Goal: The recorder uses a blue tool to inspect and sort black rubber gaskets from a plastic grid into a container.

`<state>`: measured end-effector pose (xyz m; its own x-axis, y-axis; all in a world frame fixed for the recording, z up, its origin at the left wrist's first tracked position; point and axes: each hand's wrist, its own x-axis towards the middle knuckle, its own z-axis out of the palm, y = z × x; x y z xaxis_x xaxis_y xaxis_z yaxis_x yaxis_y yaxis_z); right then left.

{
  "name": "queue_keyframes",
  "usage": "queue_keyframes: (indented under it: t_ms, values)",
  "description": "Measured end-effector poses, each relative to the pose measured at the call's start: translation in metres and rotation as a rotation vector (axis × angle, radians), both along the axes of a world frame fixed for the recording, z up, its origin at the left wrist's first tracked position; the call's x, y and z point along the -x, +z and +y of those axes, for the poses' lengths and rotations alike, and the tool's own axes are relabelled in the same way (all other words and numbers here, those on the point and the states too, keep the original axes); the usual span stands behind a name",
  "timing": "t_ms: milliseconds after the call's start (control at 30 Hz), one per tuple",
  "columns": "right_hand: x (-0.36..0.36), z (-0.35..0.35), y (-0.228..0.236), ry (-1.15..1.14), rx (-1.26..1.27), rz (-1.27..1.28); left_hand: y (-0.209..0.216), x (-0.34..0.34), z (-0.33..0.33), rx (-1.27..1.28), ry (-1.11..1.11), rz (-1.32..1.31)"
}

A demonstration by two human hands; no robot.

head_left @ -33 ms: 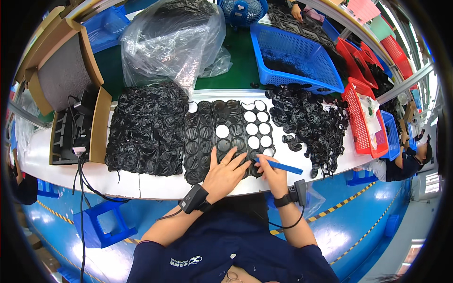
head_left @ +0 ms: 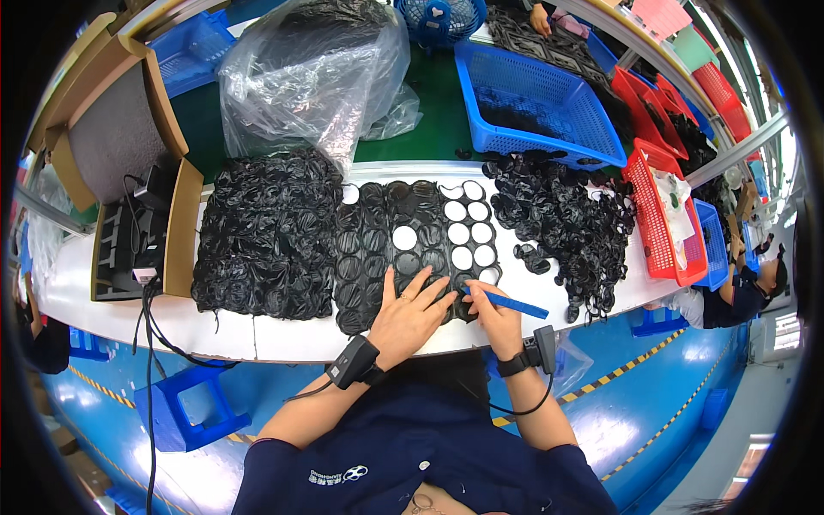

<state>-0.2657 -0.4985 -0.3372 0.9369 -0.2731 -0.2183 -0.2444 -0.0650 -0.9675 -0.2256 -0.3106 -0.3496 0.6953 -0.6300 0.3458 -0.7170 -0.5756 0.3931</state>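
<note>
A black sheet of round pieces [head_left: 349, 268] lies on the white table in front of me. Several of its round places show white, and black film covers many others. My left hand [head_left: 412, 319] rests flat on the sheet's near part, fingers spread, nothing in it. In my right hand [head_left: 495, 319] is a slim blue hand tool [head_left: 519, 306], pinched between the fingers and slanting to the right. Its tip is at the sheet's near right edge, beside my left fingertips; its exact kind is not clear. Loose black round pieces [head_left: 558, 215] are heaped to the right.
A stack of black film-covered sheets [head_left: 266, 240] lies at left, beside a cardboard box [head_left: 178, 232] with cables. Behind are a clear plastic bag [head_left: 309, 86], a blue fan [head_left: 441, 19] and a blue basket [head_left: 549, 142]. A red basket [head_left: 665, 215] stands right. Other people work nearby.
</note>
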Motion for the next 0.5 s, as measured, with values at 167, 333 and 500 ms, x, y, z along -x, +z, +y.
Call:
queue_keyframes:
  t_ms: [167,333,500]
  values:
    - [-0.003,0.001,0.002,0.042,0.011,0.017,-0.001,0.001,0.001,-0.005,-0.002,0.001]
    - [-0.003,0.002,0.001,0.043,0.044,0.023,-0.001,0.001,0.001,-0.002,-0.001,0.008]
    - [-0.005,0.003,-0.007,0.056,0.405,-0.243,-0.001,0.001,-0.001,0.006,-0.007,0.006]
